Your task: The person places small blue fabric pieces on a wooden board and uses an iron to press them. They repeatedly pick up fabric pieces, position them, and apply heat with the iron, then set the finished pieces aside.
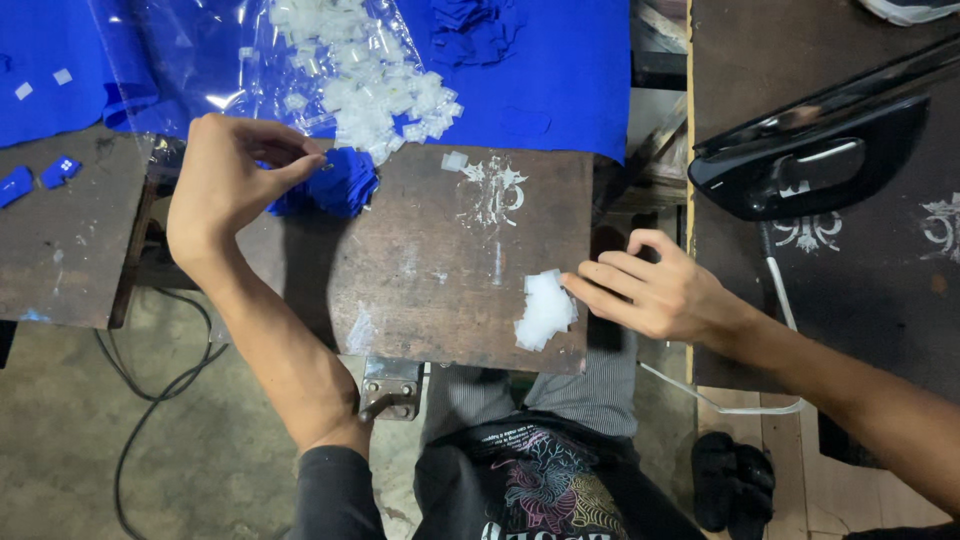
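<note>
My left hand (232,180) pinches the top of a small stack of blue fabric pieces (340,185) at the back left of a worn brown press plate (440,270). My right hand (650,293) reaches in from the right, its fingertips touching a small stack of white translucent pieces (545,310) near the plate's front right corner. A clear plastic bag (200,60) spills several more white pieces (365,70) over a blue cloth (560,70) behind the plate.
A black clothes iron (815,150) rests on the dark table (880,290) at right, its white cord (785,310) trailing down. Small blue pieces (40,178) lie on a brown board at left. Black cables (150,390) run over the concrete floor; black sandals (735,480) lie below.
</note>
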